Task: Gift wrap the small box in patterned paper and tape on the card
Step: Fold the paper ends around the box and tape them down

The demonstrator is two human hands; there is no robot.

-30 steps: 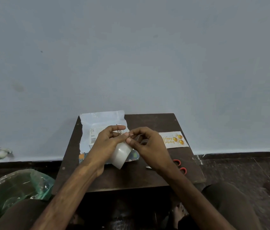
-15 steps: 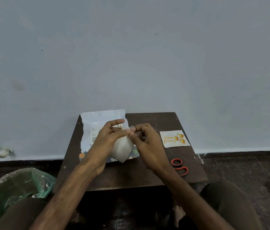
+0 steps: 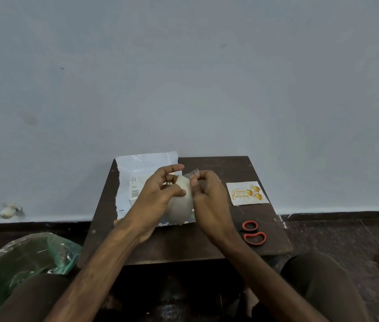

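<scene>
The dark table.
We find paper at its far-left corner, card and scissors along its right edge.

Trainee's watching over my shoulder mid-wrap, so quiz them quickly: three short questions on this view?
1. True or false: the scissors lie apart from the card.
2. Which hand grips the tape roll: A left, B right?
3. Fill in: the right hand pinches the roll's loose ____.
Key: 1 true. 2 A, the left hand. 3 tape end.
</scene>
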